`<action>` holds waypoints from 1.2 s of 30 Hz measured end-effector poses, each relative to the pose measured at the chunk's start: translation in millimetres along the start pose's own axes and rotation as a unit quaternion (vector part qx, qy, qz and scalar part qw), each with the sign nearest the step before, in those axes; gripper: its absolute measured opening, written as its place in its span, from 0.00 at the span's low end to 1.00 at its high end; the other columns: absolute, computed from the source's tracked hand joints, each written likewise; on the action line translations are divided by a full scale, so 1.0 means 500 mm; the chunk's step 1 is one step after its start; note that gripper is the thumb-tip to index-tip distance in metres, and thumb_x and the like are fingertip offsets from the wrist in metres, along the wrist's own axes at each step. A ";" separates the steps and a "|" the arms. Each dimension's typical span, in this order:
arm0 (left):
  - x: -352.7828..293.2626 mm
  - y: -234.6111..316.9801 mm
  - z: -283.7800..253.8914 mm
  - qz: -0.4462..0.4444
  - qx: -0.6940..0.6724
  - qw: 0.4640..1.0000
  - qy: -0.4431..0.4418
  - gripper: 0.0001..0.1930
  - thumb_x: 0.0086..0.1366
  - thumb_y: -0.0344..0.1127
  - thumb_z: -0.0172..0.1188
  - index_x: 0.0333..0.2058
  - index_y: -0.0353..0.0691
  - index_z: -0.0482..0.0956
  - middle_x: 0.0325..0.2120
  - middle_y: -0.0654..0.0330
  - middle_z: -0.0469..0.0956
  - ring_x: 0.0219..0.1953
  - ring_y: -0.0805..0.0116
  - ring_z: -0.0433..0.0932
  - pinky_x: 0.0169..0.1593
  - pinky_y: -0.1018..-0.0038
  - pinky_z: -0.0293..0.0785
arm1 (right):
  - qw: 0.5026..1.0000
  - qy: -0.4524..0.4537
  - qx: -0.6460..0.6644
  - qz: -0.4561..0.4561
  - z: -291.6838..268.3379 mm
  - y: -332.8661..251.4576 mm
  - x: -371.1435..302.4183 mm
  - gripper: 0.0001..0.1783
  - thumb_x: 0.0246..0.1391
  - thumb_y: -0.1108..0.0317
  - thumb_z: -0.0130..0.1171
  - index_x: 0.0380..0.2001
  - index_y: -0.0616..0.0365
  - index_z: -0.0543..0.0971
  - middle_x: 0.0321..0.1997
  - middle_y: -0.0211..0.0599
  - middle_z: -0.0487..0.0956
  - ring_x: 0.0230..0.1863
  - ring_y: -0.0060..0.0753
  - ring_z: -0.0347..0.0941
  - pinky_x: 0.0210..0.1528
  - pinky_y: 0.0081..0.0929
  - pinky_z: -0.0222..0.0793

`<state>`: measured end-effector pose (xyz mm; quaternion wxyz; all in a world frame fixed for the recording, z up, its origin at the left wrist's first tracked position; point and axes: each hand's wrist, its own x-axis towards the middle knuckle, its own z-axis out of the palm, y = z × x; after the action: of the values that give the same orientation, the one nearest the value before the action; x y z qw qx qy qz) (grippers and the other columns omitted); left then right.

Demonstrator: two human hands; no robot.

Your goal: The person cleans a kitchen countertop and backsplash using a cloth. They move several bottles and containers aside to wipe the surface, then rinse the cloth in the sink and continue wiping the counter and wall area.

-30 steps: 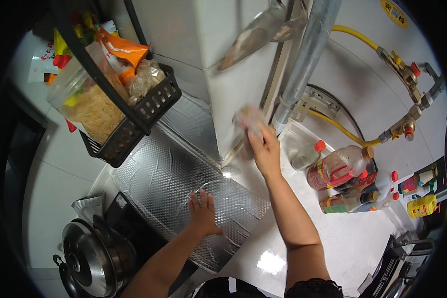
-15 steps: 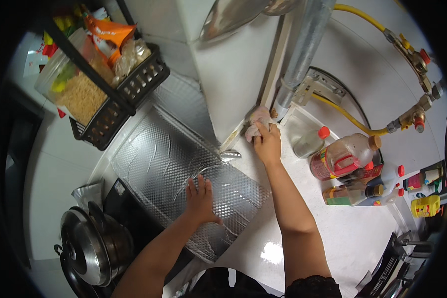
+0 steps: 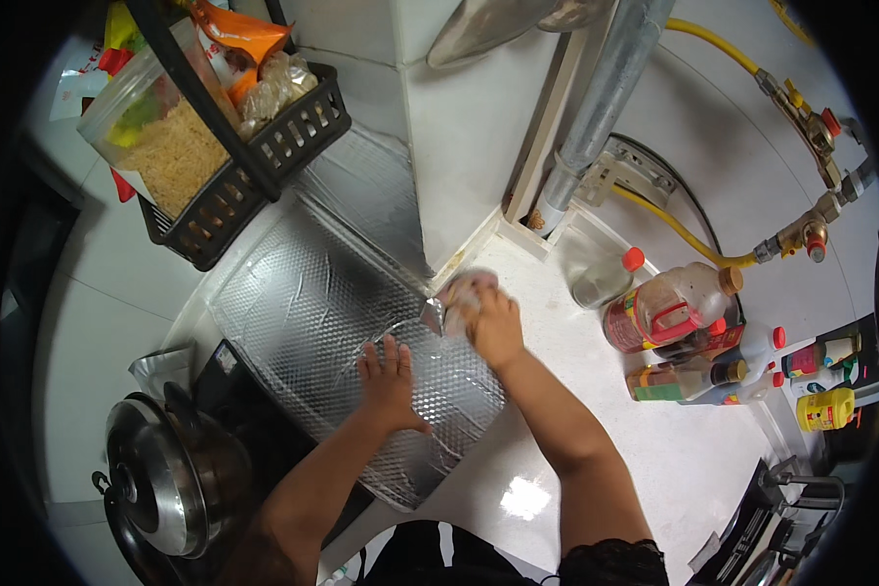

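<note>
My left hand (image 3: 389,384) lies flat with its fingers spread on a silver foil mat (image 3: 308,311). The mat has a dimpled surface and covers part of the counter, reaching up against the wall corner. My right hand (image 3: 495,327) is closed on a pale pinkish cloth (image 3: 470,290), blurred by motion. The cloth presses on the white counter (image 3: 557,376) beside the mat's edge, just below the wall corner. A small foil flap (image 3: 434,314) sticks up from the mat right next to the cloth.
Several bottles stand to the right, among them a large red-handled jug (image 3: 659,308) and a red-capped clear bottle (image 3: 601,281). A lidded steel pot (image 3: 171,479) sits at left. Above the mat is a black basket (image 3: 249,171) of food packages. A grey pipe (image 3: 610,98) meets the counter.
My right hand has drawn the cloth from beside the pipe's foot toward me and leftward, to the mat's edge. My left hand stays flat on the mat. The view has shifted slightly.
</note>
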<state>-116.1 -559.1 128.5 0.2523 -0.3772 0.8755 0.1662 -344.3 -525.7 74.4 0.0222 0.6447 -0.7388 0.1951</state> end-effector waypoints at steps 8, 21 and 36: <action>-0.001 -0.003 0.002 0.002 -0.010 1.000 0.002 0.79 0.29 0.69 0.75 0.68 0.30 0.33 0.69 0.36 0.27 0.68 0.27 0.24 0.67 0.40 0.25 | 0.975 0.112 -0.040 0.187 -0.040 0.090 -0.093 0.26 0.41 0.67 0.64 0.50 0.41 0.80 0.55 0.51 0.73 0.57 0.56 0.67 0.59 0.47 0.64; 0.010 0.008 0.012 0.012 -0.002 1.000 -0.008 0.80 0.30 0.71 0.74 0.67 0.29 0.30 0.68 0.34 0.23 0.67 0.25 0.20 0.66 0.37 0.22 | 0.981 0.015 -0.076 0.179 -0.041 0.159 -0.085 0.29 0.52 0.65 0.55 0.59 0.51 0.70 0.62 0.64 0.66 0.63 0.62 0.63 0.65 0.49 0.58; 0.006 0.008 -0.003 -0.012 0.033 0.998 -0.044 0.80 0.31 0.73 0.72 0.67 0.30 0.27 0.68 0.35 0.21 0.67 0.26 0.21 0.67 0.39 0.25 | 0.980 -0.044 -0.004 0.196 -0.077 0.114 -0.105 0.32 0.51 0.67 0.56 0.62 0.50 0.68 0.64 0.64 0.64 0.65 0.61 0.62 0.66 0.50 0.57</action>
<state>-121.5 -558.9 128.3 0.3047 -0.3718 0.8638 0.1506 -398.8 -458.6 80.3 -0.0460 0.4954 -0.8518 0.1642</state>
